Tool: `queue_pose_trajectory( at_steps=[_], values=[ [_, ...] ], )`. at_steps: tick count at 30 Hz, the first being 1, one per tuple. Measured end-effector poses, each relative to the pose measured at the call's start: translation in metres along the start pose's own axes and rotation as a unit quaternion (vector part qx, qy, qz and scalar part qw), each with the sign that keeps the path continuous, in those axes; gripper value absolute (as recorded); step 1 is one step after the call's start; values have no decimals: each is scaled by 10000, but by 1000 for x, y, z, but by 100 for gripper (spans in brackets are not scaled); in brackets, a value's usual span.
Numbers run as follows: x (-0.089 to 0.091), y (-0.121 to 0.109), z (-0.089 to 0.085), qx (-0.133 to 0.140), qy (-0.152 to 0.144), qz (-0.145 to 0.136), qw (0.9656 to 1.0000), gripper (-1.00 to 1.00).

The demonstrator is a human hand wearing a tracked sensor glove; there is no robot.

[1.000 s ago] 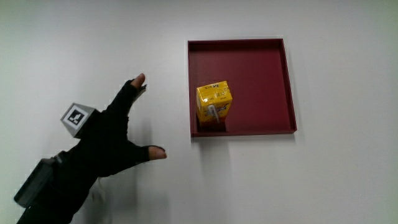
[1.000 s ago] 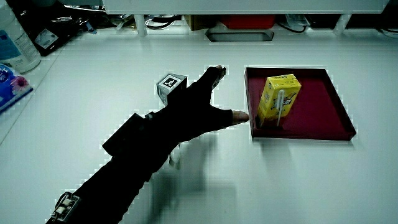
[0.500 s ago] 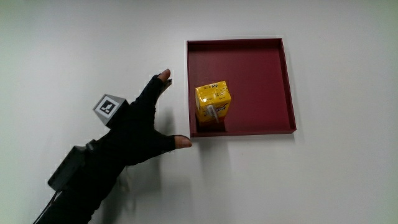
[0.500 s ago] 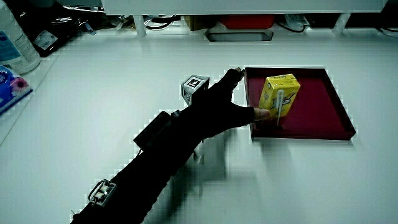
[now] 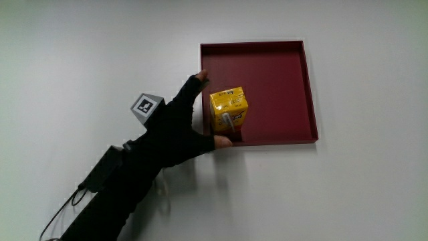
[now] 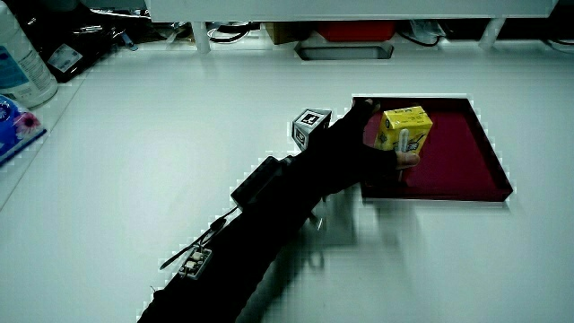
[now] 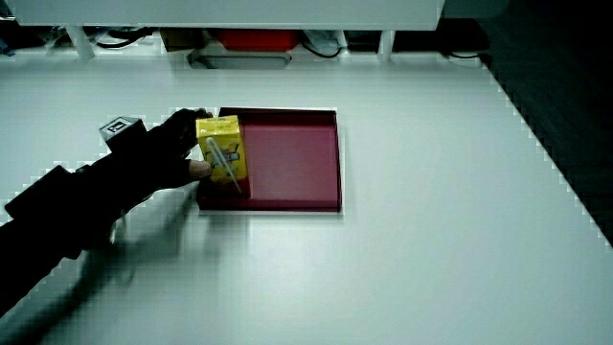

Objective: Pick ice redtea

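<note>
The ice red tea is a yellow carton (image 5: 229, 108) with a straw on its side, standing upright in a dark red square tray (image 5: 284, 80), close to the tray wall nearest the person. In both side views the carton (image 6: 405, 126) (image 7: 218, 144) rises above the tray rim (image 6: 466, 179) (image 7: 297, 168). The gloved hand (image 5: 204, 110) reaches over the tray's edge beside the carton, fingers spread. One fingertip lies along the carton's side and the thumb (image 5: 224, 140) sits at the tray wall just nearer the person. The hand (image 6: 359, 148) (image 7: 177, 153) holds nothing.
A patterned cube (image 5: 146, 107) rides on the back of the hand, and a black box with a thin cable (image 5: 107, 171) sits on the forearm. In a side view a clear bottle (image 6: 20, 54) and a blue packet (image 6: 13, 126) stand at the table's edge.
The hand has travelled across the table toward the tray, from well away from it to right beside the carton, fingers still spread. Carton and tray have not moved.
</note>
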Motion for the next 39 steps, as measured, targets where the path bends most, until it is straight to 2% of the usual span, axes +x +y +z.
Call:
queue_pose_trajectory(
  at_steps=[10,13,20,23,29,34,36,39],
  values=[
    [-1,4,-2,105,-35,-103,9999,0],
    [-2,3,0,201,-49,-149,9997,12],
    [-2,-2,8,756,98,-398,9963,42],
    [-2,-2,10,864,101,-340,9956,54],
    [-5,1,8,805,178,-364,9959,79],
    [-2,1,7,761,103,-436,9961,100],
    [-3,1,7,795,185,-452,9956,100],
    [-4,0,6,789,95,-476,9957,100]
  ],
)
